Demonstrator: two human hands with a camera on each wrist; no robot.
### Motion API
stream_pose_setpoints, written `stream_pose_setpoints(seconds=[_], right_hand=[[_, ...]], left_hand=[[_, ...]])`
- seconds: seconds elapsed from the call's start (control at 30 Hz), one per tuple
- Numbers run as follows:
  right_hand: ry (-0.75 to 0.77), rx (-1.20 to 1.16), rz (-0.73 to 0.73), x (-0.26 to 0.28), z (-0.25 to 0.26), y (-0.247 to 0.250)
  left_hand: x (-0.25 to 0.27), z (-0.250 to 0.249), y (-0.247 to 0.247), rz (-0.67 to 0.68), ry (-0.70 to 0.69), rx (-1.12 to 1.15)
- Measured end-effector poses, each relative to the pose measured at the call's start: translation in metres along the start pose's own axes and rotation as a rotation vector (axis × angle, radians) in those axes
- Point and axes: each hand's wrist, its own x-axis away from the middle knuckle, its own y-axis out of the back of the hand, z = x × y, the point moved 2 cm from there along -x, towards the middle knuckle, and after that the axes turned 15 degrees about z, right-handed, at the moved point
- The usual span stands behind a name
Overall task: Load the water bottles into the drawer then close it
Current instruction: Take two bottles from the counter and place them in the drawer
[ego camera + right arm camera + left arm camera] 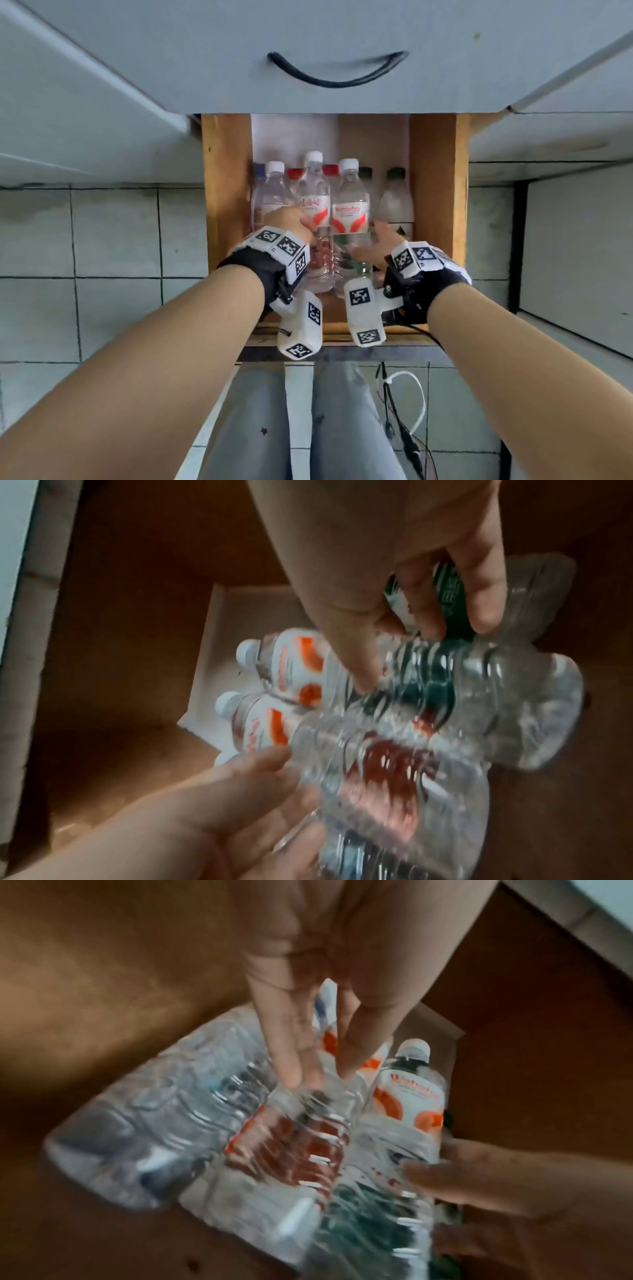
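An open wooden drawer [435, 192] holds several clear water bottles lying side by side, caps pointing away from me. On top lie three white-capped bottles: left [272, 195], middle [313, 205], right [350, 212], the last two with red-and-white labels. Red-capped and green-capped bottles [395, 198] lie beneath and beside them. My left hand [291, 221] rests straight fingers [291, 1069] on the middle bottle [308, 1137]. My right hand [371, 245] touches the right bottle [394, 723] and a green-labelled one [452, 610] with spread fingers [486, 615]. Neither hand closes around a bottle.
A grey front panel with a black curved handle [337, 73] hangs above the drawer. Pale tiled floor [120, 240] lies on both sides. My knees in jeans [335, 428] and loose cables [404, 411] sit just under the drawer's near edge.
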Motion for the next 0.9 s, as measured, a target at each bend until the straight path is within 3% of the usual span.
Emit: stream_pose_setpoints(seconds=[0.07, 0.2, 0.37, 0.5, 0.63, 0.73, 0.9], right_hand=[[0.006, 0.123, 0.027, -0.009, -0.003, -0.004], [-0.004, 0.229, 0.038, -0.003, -0.003, -0.003], [0.027, -0.036, 0.031, 0.028, 0.016, -0.004], [0.139, -0.356, 0.060, 0.081, 0.046, -0.009], [0.283, -0.434, 0.022, 0.149, 0.087, -0.012], [0.394, -0.460, -0.004, 0.201, 0.123, -0.009], [0.615, -0.362, -0.006, 0.281, 0.195, -0.005]], left_hand=[[0.001, 0.001, 0.002, 0.028, 0.009, -0.037], [0.007, -0.001, 0.004, 0.122, 0.039, 0.096], [0.027, -0.002, 0.006, 0.170, 0.001, 0.171], [0.065, -0.003, 0.019, 0.142, -0.092, 0.351], [0.122, -0.019, 0.050, 0.125, -0.235, 0.503], [0.172, -0.037, 0.087, 0.089, -0.371, 0.447], [0.259, -0.063, 0.165, 0.150, -0.545, 0.360]])
